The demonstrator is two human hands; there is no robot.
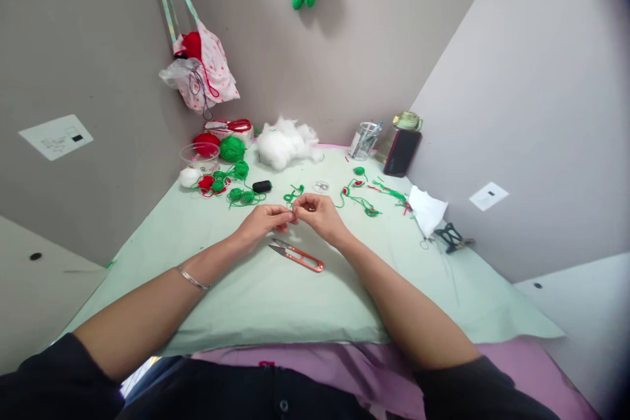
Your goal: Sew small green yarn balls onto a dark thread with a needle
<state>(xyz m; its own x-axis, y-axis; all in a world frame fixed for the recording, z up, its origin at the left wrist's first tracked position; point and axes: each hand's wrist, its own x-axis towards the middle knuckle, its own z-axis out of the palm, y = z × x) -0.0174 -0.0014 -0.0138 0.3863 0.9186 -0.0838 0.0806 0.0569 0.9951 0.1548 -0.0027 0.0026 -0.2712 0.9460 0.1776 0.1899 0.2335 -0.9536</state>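
Note:
Both hands meet above the middle of the table, fingertips together. My left hand is closed in a pinch, and my right hand pinches beside it. Whatever lies between the fingertips is too small to make out. Just behind the fingers is a curl of green yarn. Orange thread snips lie on the cloth in front of my hands, blades toward the left. A black thread spool rests behind my left hand, and a small clear round case sits behind my right hand.
Yarn balls and white stuffing stand at the back. Green and red crocheted pieces lie right of centre. Farther right are a jar, a phone, white cloth and a black-handled tool.

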